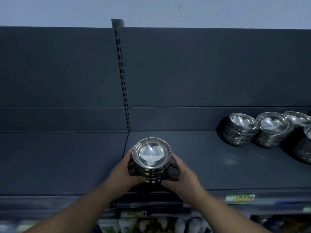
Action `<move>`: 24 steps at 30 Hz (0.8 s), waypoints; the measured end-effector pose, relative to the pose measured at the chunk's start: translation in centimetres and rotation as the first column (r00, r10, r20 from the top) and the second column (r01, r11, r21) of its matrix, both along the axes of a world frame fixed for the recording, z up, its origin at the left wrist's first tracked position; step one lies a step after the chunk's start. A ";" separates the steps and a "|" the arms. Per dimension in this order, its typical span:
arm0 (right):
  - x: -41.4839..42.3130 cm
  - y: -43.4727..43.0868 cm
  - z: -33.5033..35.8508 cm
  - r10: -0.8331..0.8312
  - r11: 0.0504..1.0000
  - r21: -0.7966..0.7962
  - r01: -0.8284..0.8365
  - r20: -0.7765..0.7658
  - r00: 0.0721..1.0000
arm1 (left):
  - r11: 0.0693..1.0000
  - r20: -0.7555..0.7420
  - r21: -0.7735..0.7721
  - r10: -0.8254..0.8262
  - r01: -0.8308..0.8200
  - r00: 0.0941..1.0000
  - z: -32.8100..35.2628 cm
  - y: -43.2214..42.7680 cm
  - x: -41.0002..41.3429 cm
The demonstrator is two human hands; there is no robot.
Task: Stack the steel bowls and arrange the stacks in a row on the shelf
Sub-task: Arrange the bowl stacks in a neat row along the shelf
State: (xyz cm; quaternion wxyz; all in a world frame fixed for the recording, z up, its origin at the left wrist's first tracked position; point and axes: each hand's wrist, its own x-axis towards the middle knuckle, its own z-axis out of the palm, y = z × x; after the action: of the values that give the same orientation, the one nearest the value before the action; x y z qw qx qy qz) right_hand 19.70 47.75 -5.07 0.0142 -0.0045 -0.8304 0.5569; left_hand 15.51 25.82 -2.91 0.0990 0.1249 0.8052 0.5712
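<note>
A stack of several steel bowls (151,157) stands on the dark shelf (210,162) near its left end, just right of the slotted upright. My left hand (125,170) grips the stack's left side and my right hand (180,174) grips its right side, thumbs curled round the lower bowls at the front. Further right along the shelf stand other stacks of steel bowls: one (241,128), a second (273,128) touching it, a third (297,118) behind, and a fourth (307,145) cut off by the frame's right edge.
A slotted metal upright (122,78) divides the dark back panel. The neighbouring shelf bay (58,158) lies to the left. Price labels (239,198) run along the shelf's front edge, and packaged goods (151,224) sit on the shelf below.
</note>
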 end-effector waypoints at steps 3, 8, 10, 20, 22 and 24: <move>0.5 -1.8 0.0 -0.030 1.000 0.007 0.030 -0.003 1.000 | 1.000 -0.009 -0.004 -0.007 0.007 1.000 -0.1 -1.6 -0.1; 0.3 -2.9 0.5 -0.093 0.995 -0.016 0.094 0.060 0.994 | 0.998 -0.010 -0.057 0.015 -0.015 1.000 -0.6 -3.2 -0.1; 0.1 -3.1 0.6 -0.104 0.994 -0.027 0.107 0.100 0.990 | 0.996 -0.024 -0.080 0.036 -0.038 0.999 -0.7 -3.1 0.0; -0.6 -4.3 0.3 -0.129 0.990 -0.035 0.133 0.095 0.987 | 0.997 -0.054 -0.074 0.032 -0.036 0.998 -1.0 -3.4 -0.6; -0.7 -4.6 0.3 -0.126 0.991 -0.041 0.130 0.093 0.988 | 0.997 -0.052 -0.073 0.031 -0.035 0.998 -1.1 -3.6 -0.9; -0.9 -4.8 0.3 -0.118 0.991 -0.052 0.123 0.087 0.989 | 0.996 -0.051 -0.081 0.025 -0.030 0.998 -1.0 -3.8 -1.2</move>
State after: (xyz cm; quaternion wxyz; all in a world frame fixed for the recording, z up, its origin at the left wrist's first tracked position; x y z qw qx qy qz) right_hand 18.79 42.94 -4.80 0.0130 -0.0785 -0.8123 0.5778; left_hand 14.33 21.98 -3.95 0.0761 0.1238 0.8318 0.5358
